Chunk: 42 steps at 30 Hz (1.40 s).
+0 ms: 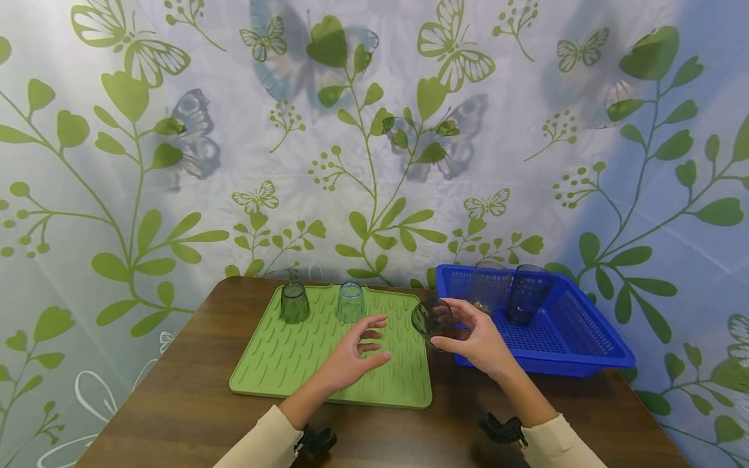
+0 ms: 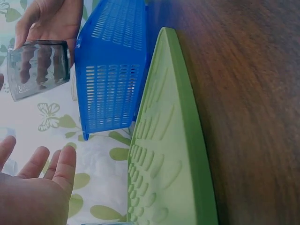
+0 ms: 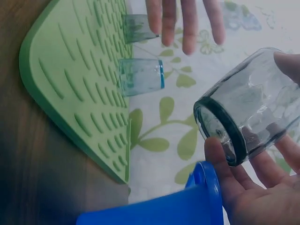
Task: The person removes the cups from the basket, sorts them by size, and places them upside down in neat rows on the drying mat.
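My right hand [image 1: 478, 335] grips a grey-tinted glass tumbler [image 1: 429, 317] between thumb and fingers, in the air at the mat's right edge, before the basket. In the right wrist view the tumbler [image 3: 253, 103] is tilted, with its thick dark ring at the lower left. My left hand [image 1: 355, 356] hovers over the green drying mat [image 1: 275, 367], fingers loosely extended and holding nothing, a short way left of the tumbler. Toward the mat's back edge, a dark tumbler [image 1: 294, 304] and a pale blue tumbler [image 1: 350, 304] stand upside down.
A blue plastic basket [image 1: 576, 338] sits at the table's right side, with two tall dark glasses, one a clearer glass [image 1: 488, 286] and one a darker glass [image 1: 525, 296]. The brown wooden table [image 1: 170, 403] backs against a curtain [image 1: 374, 162] printed with leaves and butterflies.
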### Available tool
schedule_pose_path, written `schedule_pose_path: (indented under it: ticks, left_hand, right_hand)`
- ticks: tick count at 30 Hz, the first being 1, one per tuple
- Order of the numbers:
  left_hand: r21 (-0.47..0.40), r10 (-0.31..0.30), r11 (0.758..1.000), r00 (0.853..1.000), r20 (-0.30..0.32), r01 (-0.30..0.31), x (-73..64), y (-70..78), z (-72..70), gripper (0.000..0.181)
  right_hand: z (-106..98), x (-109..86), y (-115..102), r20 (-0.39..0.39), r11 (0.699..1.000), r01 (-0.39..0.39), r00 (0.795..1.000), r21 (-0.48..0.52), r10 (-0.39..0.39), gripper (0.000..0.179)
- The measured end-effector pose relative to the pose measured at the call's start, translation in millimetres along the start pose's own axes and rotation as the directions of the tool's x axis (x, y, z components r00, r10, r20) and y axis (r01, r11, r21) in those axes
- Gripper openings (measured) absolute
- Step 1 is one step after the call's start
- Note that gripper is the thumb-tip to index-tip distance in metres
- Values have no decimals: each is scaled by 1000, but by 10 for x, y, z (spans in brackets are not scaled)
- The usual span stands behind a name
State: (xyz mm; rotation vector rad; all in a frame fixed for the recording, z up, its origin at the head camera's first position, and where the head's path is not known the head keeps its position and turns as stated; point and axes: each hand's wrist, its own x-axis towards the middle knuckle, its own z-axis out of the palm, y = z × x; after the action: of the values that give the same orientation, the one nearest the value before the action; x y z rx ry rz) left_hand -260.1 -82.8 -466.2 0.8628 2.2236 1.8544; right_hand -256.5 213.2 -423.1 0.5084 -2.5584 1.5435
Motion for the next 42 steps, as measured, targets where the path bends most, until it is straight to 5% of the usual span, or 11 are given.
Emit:
schedule_pose_path:
  ticks: [11,27,42]
  left_hand:
    - [-12,-8,1000,1000,13,8,46,74,4,70]
    - [-34,-4,999,999,51,6,64,115,-10,72]
    - [1,-20,1000,997,73,20,51,137,-4,75]
  right_hand:
    - [173,-23,-57,-7,996,26,1000,-83,-26,73]
    - [404,-21,-85,87,992,111,991,-66,-105,70]
    - [452,11,-92,148,987,114,984,-110,-97,67]
